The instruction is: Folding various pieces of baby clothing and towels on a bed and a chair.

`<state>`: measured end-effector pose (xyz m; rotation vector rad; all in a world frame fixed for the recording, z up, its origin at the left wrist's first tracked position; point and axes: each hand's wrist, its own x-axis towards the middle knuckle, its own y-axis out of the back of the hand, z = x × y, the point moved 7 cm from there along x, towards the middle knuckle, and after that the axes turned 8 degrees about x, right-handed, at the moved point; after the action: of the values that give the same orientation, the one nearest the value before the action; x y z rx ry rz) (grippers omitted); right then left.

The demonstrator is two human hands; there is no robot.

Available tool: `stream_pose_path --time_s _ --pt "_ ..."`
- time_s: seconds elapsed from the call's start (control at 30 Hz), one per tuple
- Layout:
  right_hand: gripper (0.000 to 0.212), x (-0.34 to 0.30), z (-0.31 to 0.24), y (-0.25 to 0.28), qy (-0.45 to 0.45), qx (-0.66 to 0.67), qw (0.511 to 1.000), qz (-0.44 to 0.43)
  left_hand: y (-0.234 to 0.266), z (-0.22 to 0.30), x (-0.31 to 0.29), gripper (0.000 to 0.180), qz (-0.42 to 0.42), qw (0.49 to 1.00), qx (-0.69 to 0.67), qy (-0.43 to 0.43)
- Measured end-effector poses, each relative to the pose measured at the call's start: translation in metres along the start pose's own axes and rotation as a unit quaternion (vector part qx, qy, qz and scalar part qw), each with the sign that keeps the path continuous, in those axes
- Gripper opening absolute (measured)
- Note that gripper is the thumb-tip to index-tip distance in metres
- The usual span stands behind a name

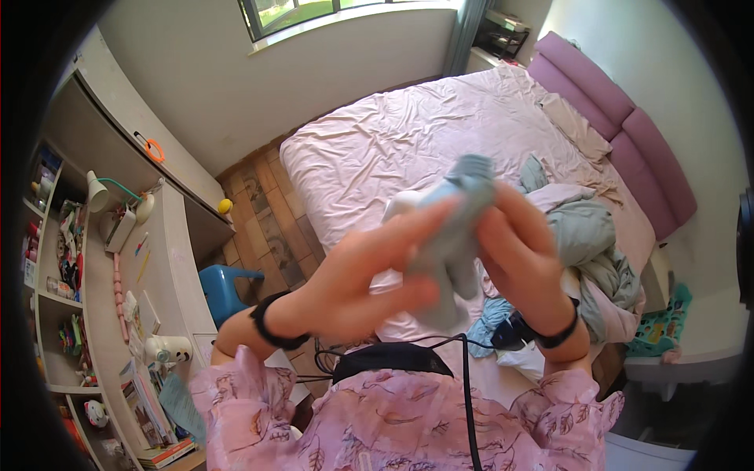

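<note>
A pair of grey-green socks (448,271) is held up in front of me over the near side of the bed. The ribbed cuffs (473,166) point up and the foot parts hang down, slightly blurred. My right hand (522,255) pinches the socks on their right side. My left hand (361,275) has its fingers and thumb at the left side of the socks, closed loosely on them and smeared by motion. Below the right wrist lie a light-blue cloth (493,318) and a dark cloth (517,334) on the bed.
The bed (377,141) has a wrinkled pink sheet, with a heaped grey-green and pink quilt (585,231) at right. A blue stool (225,292) and a cluttered desk (177,259) stand at left. Black cables (466,392) run down my front.
</note>
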<state>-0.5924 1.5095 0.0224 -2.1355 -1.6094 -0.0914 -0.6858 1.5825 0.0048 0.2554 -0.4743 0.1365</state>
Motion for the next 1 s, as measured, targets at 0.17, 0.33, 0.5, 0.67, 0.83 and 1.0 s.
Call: stream_pose_path --time_s 0.17,0.33,0.5,0.67,0.83,1.0 --pt "0.022 -0.016 -0.048 -0.048 0.146 -0.044 0.984 -0.097 -0.047 0.063 0.014 0.049 -0.046 0.936 -0.348 -0.011" --pt "0.027 -0.031 -0.062 -0.074 0.242 -0.061 0.946 -0.208 -0.034 0.052 0.012 0.045 -0.107 0.991 -0.043 -0.07" --pt "0.013 0.006 -0.026 -0.044 0.019 -0.135 0.975 -0.173 -0.006 0.043 -0.007 0.041 -0.149 0.941 0.287 -0.105" --pt "0.013 0.018 0.0 0.007 -0.008 -0.002 0.999 -0.042 0.052 -0.002 0.011 0.067 0.183 0.972 0.138 -0.043" --pt "0.017 0.029 0.027 0.024 -0.111 -0.092 0.982 -0.122 0.027 -0.049 0.031 0.063 0.013 0.991 -0.096 0.092" --pt "0.025 0.027 0.046 0.052 -0.113 -0.105 0.983 -0.103 0.024 -0.068 0.024 0.024 -0.03 0.978 -0.059 0.199"
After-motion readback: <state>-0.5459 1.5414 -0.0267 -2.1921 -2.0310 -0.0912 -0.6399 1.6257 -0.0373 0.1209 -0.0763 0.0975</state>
